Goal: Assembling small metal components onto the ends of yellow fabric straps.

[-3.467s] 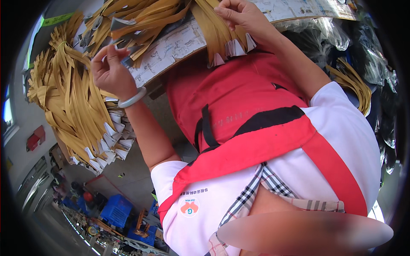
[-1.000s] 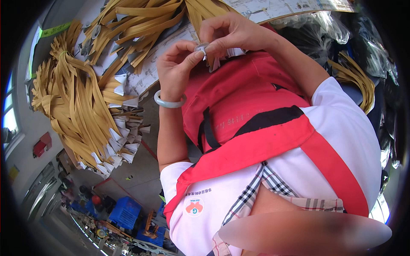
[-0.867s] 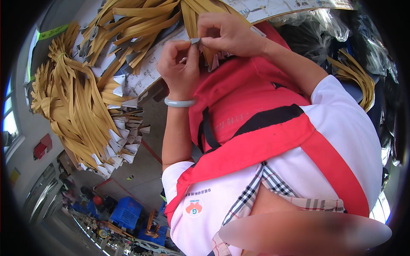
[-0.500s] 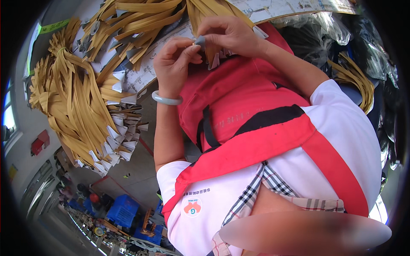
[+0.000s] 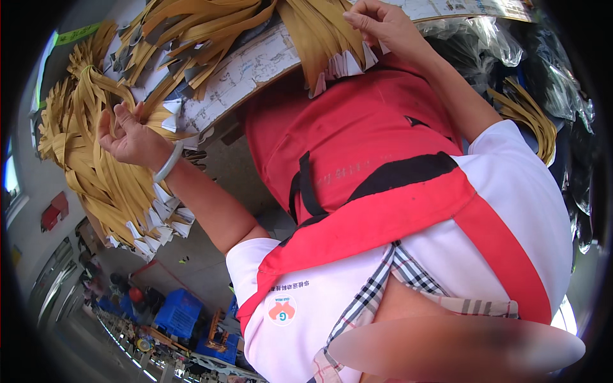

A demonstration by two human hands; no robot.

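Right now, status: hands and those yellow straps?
Left hand on the big strap pile. Right hand pinching the strap bundle on the cardboard sheet. Nothing between them.

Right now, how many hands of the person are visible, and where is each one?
2. The left hand is in the yellow strap pile at left; the right hand rests on the strap bundle at the top. None seems hidden.

Bright daylight, sharp centre, heavy fisheye bending and dark rim.
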